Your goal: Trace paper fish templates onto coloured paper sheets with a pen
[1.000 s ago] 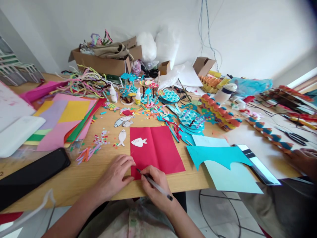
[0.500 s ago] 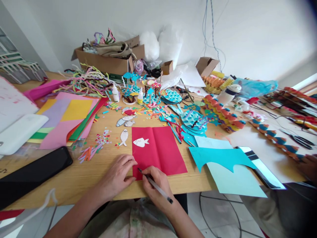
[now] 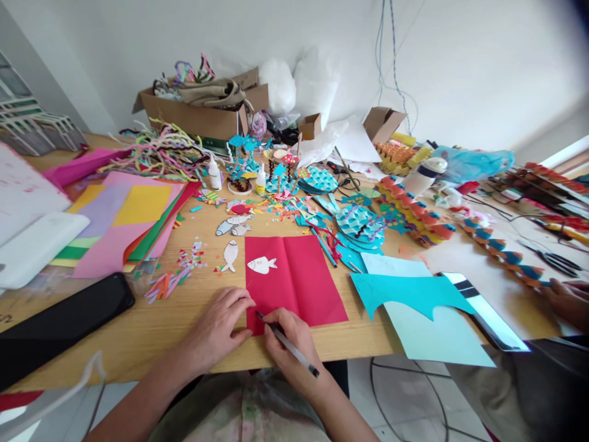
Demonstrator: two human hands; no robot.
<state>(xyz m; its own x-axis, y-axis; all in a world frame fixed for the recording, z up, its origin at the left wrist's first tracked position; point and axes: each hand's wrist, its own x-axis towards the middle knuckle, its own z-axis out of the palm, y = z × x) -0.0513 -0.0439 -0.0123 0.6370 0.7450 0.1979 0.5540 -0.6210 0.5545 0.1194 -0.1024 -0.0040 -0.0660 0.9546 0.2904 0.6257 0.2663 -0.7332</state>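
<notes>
In my right hand [image 3: 292,350] I hold a pen [image 3: 294,351] with a clear barrel and a dark end cap. Its tip touches the lower left part of a creased red sheet of paper [image 3: 317,276]. My left hand [image 3: 223,325] rests at the sheet's left edge, thumb and forefinger apart, the fingertips on the paper. A white paper fish [image 3: 261,264] lies on the red sheet's left half. Just left of the sheet is another pale fish cutout [image 3: 230,255], and more fish cutouts [image 3: 232,224] lie above it. Any mark under the pen tip is too small to make out.
Paper scraps [image 3: 172,273] and a black phone [image 3: 69,328] lie to the left, below stacked coloured paper [image 3: 122,215]. Blue paper [image 3: 414,291] and a ruler [image 3: 488,313] are on the right. A co-worker's hand [image 3: 570,301] holds a painted egg-carton strip [image 3: 510,258]. Glue bottles [image 3: 214,174] stand behind.
My hands and the pen have hardly moved. At the far right, the co-worker's hand has come further into view at the end of the egg-carton strip, which has shifted slightly left.
</notes>
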